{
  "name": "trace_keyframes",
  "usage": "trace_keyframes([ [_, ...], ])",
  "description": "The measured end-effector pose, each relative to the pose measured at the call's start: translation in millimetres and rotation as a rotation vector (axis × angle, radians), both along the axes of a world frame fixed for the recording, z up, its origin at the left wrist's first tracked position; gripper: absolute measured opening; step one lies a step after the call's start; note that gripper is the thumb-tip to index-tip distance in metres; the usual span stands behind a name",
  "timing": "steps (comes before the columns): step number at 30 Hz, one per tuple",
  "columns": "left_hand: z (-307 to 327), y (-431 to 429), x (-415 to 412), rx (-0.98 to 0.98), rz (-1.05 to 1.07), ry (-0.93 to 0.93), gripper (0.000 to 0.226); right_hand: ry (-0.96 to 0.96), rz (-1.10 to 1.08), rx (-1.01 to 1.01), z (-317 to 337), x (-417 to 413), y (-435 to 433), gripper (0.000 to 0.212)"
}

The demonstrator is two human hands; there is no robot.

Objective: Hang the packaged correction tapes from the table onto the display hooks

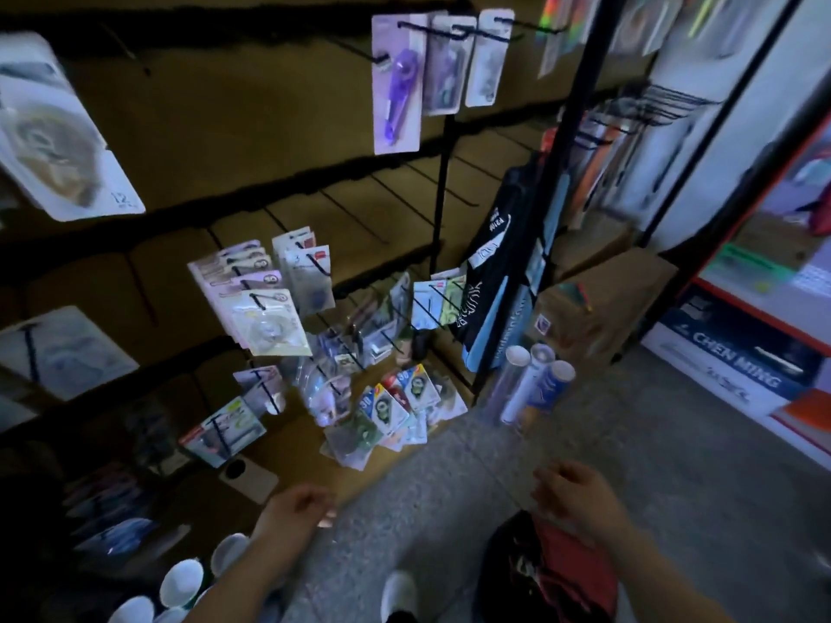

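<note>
Left hand (299, 505): your fingers are hanging loosely curled, grasping nothing | right hand (571, 492): fingers curling, blurred, grasp cannot be told | packaged tapes (393, 409): lying heaped at the rack's (443, 173) foot, others hanging on hooks (449, 31) above.

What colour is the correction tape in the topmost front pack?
The tape is purple, seen in head view.

Three rolled tubes (535, 384) stand upright together on the grey speckled floor (674, 442), just beside a brown cardboard box (598, 303). Black and light-blue cloth items (490, 281) hang on a black rack (552, 173) (their white lettering is too blurred to read). A box marked CHEN MING (737, 366) lies at right. White cups (180, 582) cluster lower left, and a red-and-black bag (553, 573) sits lower right.
</note>
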State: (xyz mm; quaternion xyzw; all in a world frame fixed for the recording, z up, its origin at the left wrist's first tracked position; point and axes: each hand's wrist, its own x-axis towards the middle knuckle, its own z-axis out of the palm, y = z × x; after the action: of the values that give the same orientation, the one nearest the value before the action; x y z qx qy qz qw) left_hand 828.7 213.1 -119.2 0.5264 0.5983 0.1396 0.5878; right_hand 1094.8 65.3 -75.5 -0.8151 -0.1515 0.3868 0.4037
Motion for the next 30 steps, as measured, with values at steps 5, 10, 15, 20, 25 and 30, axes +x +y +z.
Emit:
trace_keyframes([
  [5,11,46,38,0.034,-0.083,0.012,0.032,0.001,0.072,-0.015,-4,24,56,0.035],
  [10,16,75,42,0.048,0.002,-0.006,0.034,-0.001,0.226,-0.022,2,36,108,0.034],
  [15,-1,83,24,-0.044,0.203,-0.003,0.026,-0.003,0.434,-0.058,2,44,176,0.030],
  [20,-13,87,24,-0.075,0.391,0.015,0.034,-0.066,0.706,-0.114,-7,47,230,0.023],
  [25,-20,96,53,-0.041,0.539,0.057,0.038,-0.174,0.953,-0.196,-31,76,273,0.031],
  [30,-31,92,110,-0.130,0.689,0.058,0.049,-0.250,1.289,-0.262,-59,101,313,0.042],
])
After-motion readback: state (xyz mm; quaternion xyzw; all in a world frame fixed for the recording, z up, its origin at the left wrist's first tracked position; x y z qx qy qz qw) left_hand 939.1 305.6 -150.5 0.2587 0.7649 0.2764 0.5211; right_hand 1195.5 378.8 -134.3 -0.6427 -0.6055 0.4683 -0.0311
